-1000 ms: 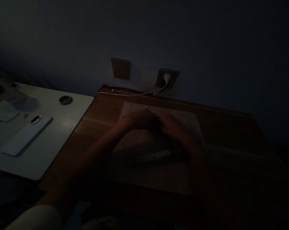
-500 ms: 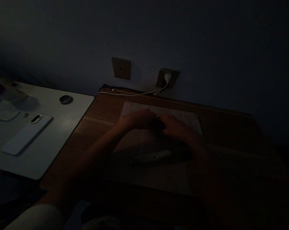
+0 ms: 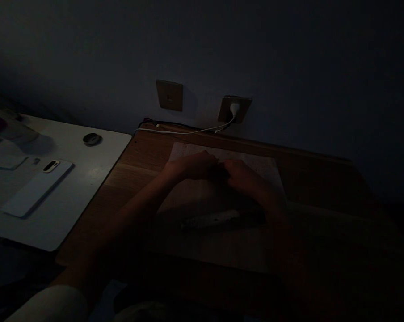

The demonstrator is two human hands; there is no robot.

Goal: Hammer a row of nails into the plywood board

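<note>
Paper sheet (image 3: 222, 154) beneath left hand (image 3: 191, 165) and right hand (image 3: 245, 176), nearly meeting; both grips too dark to tell.

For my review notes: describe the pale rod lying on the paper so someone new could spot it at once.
Find the wooden desk, then the paper sheet on it. The pale mottled rod lies crosswise on that sheet, just nearer the person than the left hand and right hand; it is the only long pale thing there.
</note>
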